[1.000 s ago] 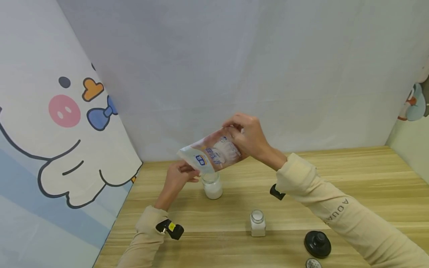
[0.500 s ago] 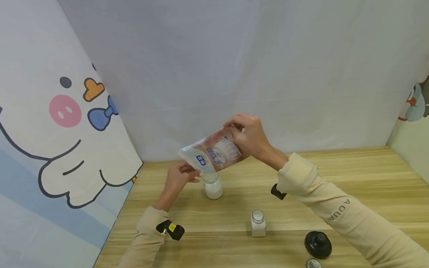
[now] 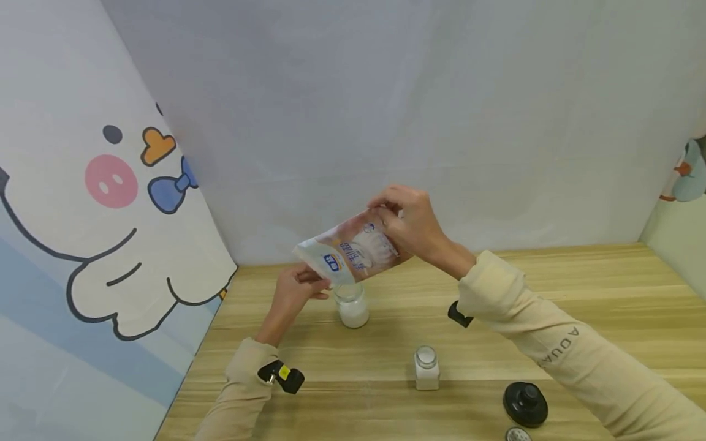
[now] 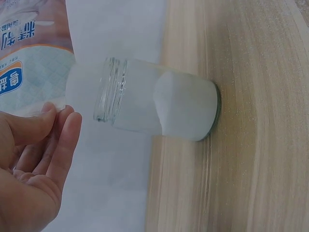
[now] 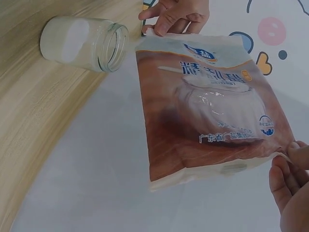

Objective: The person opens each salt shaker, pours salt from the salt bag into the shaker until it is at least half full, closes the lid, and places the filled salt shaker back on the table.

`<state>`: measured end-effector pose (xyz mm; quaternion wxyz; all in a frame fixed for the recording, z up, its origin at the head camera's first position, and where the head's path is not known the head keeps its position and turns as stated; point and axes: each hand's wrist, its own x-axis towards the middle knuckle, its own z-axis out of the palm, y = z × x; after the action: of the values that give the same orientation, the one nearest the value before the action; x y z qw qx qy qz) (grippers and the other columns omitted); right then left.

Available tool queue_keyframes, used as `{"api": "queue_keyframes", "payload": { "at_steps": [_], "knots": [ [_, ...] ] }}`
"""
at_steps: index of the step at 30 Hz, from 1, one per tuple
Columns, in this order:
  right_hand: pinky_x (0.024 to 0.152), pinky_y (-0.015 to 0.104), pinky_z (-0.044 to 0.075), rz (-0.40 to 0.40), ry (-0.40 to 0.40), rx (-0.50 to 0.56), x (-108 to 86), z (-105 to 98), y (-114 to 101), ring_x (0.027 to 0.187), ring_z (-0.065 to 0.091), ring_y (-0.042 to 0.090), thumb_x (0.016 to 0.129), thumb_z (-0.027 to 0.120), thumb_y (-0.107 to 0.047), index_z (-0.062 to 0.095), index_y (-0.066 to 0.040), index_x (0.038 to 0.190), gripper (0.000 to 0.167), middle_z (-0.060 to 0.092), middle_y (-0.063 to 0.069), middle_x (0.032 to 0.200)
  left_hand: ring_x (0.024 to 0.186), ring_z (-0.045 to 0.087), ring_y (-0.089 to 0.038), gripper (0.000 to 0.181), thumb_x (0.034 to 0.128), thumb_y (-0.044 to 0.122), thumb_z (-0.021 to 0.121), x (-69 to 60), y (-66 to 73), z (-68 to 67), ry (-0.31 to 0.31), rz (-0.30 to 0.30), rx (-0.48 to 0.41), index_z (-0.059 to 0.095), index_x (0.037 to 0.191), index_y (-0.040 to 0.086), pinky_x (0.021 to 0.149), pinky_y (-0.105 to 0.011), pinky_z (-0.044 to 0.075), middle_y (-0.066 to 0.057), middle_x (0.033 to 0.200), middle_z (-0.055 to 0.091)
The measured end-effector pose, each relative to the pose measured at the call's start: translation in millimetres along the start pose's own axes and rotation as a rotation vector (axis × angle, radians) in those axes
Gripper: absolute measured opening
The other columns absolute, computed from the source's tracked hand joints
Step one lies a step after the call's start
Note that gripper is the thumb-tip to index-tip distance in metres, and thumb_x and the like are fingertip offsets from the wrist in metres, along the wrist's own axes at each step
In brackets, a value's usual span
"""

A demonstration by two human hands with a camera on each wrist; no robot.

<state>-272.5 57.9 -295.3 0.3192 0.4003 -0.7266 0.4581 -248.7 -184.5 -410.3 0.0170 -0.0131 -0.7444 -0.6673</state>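
A printed bag of salt [image 3: 361, 251] is tilted above a glass jar [image 3: 353, 309], its pale end lower and to the left. My left hand [image 3: 292, 294] pinches that lower end's corner between thumb and fingers, close beside the jar mouth. The upper end is pinched by my right hand [image 3: 410, 223], also seen in the right wrist view. In the left wrist view the jar [image 4: 188, 104] holds a sloping heap of white grains. Between bag edge and jar mouth is a pale blur; whether grains are falling, I cannot tell.
A smaller glass jar [image 3: 426, 370] filled with white stands uncapped nearer me. To its right lie a black lid [image 3: 526, 404] and a perforated metal cap [image 3: 518, 434], cut off by the frame edge. A pale wall [image 3: 441, 122] rises behind the wooden table [image 3: 579, 282].
The whole view has shifted very slightly. Both hands and the tilted bag keep nearly the same position over the jar.
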Motion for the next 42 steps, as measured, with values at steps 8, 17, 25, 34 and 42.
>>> {"api": "queue_keyframes", "payload": {
  "at_steps": [8,17,25,34,42],
  "knots": [
    [0.053,0.025,0.05,-0.029,-0.022,-0.01,1.7,-1.6,0.4,0.061,0.057,0.015,0.081,0.061,0.013,0.07,0.002,0.082,0.014,0.066,0.011,0.077,0.075,0.068,-0.022,0.027,0.08,-0.01,0.067,-0.2,0.8,1.7,0.0,0.005,0.001,0.061,0.107,-0.011,0.067,-0.035,0.06,-0.023,0.097,0.067],
    [0.052,0.025,0.05,-0.042,-0.033,-0.007,2.7,-1.5,0.3,0.061,0.057,0.015,0.082,0.061,0.012,0.07,0.002,0.083,0.013,0.066,0.01,0.077,0.075,0.067,-0.022,0.028,0.0798,-0.009,0.067,-0.9,2.4,1.3,0.006,-0.007,0.003,0.061,0.107,-0.01,0.067,-0.035,0.06,-0.023,0.097,0.067],
    [0.053,0.026,0.05,-0.028,-0.052,-0.011,3.3,-0.7,-1.0,0.061,0.057,0.015,0.082,0.061,0.012,0.07,0.003,0.083,0.013,0.066,0.011,0.079,0.075,0.067,-0.022,0.029,0.0797,-0.009,0.067,-0.3,2.0,-0.6,0.013,-0.024,0.008,0.06,0.108,-0.01,0.067,-0.034,0.06,-0.023,0.097,0.067],
    [0.053,0.025,0.049,-0.035,-0.076,-0.029,5.4,-0.4,-2.4,0.062,0.056,0.015,0.083,0.06,0.011,0.07,0.002,0.083,0.013,0.065,0.011,0.078,0.075,0.067,-0.022,0.029,0.0798,-0.009,0.067,-0.5,1.7,-0.7,0.017,-0.026,0.016,0.06,0.108,-0.011,0.067,-0.034,0.06,-0.022,0.096,0.067],
    [0.051,0.025,0.047,-0.059,-0.078,-0.03,9.9,-1.0,-0.9,0.06,0.054,0.014,0.081,0.06,0.013,0.07,0.003,0.081,0.015,0.064,0.011,0.075,0.078,0.067,-0.023,0.032,0.0804,-0.008,0.067,-1.6,8.4,-1.6,0.003,-0.045,0.022,0.059,0.111,-0.01,0.07,-0.034,0.06,-0.023,0.099,0.066]
  ]
}}
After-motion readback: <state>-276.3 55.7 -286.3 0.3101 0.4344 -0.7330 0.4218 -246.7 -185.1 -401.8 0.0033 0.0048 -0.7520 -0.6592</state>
